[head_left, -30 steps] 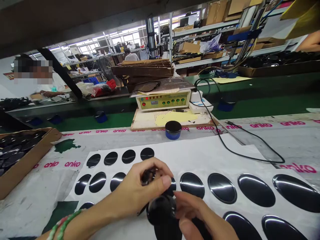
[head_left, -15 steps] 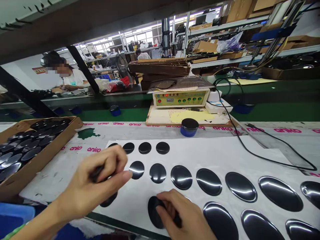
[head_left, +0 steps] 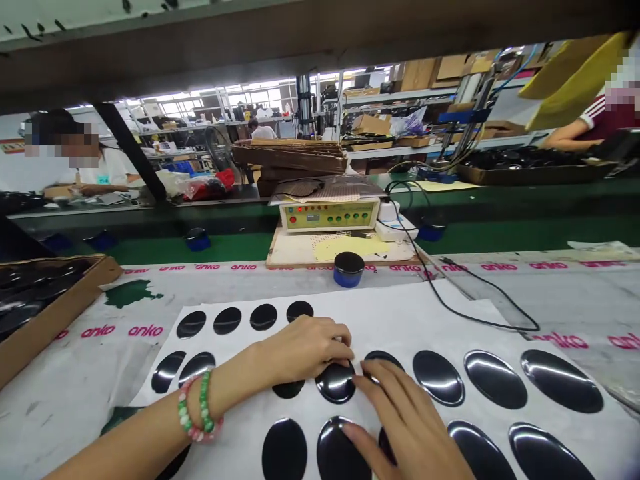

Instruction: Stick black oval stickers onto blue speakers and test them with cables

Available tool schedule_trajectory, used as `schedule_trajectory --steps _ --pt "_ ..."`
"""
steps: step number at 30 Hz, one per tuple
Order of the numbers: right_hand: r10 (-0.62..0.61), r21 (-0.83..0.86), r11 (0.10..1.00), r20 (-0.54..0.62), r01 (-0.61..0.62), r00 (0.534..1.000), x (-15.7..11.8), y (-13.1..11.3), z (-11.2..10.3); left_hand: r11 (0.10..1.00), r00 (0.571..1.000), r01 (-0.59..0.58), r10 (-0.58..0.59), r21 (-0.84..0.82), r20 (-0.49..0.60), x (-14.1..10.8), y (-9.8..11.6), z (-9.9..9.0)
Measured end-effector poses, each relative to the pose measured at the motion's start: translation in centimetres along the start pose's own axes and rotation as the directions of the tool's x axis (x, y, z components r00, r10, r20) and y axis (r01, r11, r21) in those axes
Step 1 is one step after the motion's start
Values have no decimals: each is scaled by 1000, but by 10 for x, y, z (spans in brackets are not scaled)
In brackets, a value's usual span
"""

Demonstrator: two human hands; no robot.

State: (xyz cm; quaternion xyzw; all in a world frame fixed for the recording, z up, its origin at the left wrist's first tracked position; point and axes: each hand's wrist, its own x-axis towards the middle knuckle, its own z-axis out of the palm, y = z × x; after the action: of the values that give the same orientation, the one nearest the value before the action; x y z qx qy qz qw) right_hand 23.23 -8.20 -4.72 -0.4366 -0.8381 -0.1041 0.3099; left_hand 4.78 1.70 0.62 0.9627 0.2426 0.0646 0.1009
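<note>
Black glossy oval discs lie in rows on a white sheet (head_left: 380,310). My left hand (head_left: 317,343), wearing green and pink bead bracelets (head_left: 200,407), reaches across with curled fingers to the upper edge of one disc (head_left: 336,385). Whatever its fingers may hold is hidden. My right hand (head_left: 407,417) has its fingers spread. Its index fingertip is at that disc's right edge, and its thumb lies over a lower disc (head_left: 340,453). Part of another disc (head_left: 383,360) shows behind the right fingers.
A blue round container with a black top (head_left: 349,270) stands behind the sheet. At the left is a cardboard box (head_left: 65,310) of black discs. A control box (head_left: 330,217) sits at the back, with a black cable (head_left: 465,310) across the right. Co-workers sit beyond.
My view has shifted. My left hand has moved right and down to a disc beside my right hand. The right hand has let go of the dark disc it pinched and spread its fingers.
</note>
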Motion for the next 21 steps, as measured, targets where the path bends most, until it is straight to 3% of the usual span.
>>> schedule_trajectory --steps 3,8,16,21 --pt "-52 -144 988 12 53 999 -7 21 -6 999 999 -32 32 8 43 6 0 -5" --pt "-63 -198 977 97 81 993 -3 20 -3 994 993 -86 81 68 81 7 4 -10" --pt "-27 -257 965 83 48 996 -1 17 8 933 985 -136 163 333 -54 -8 8 10" --pt "4 -234 972 72 13 997 1 14 16 920 974 -139 194 367 -117 -17 9 5"
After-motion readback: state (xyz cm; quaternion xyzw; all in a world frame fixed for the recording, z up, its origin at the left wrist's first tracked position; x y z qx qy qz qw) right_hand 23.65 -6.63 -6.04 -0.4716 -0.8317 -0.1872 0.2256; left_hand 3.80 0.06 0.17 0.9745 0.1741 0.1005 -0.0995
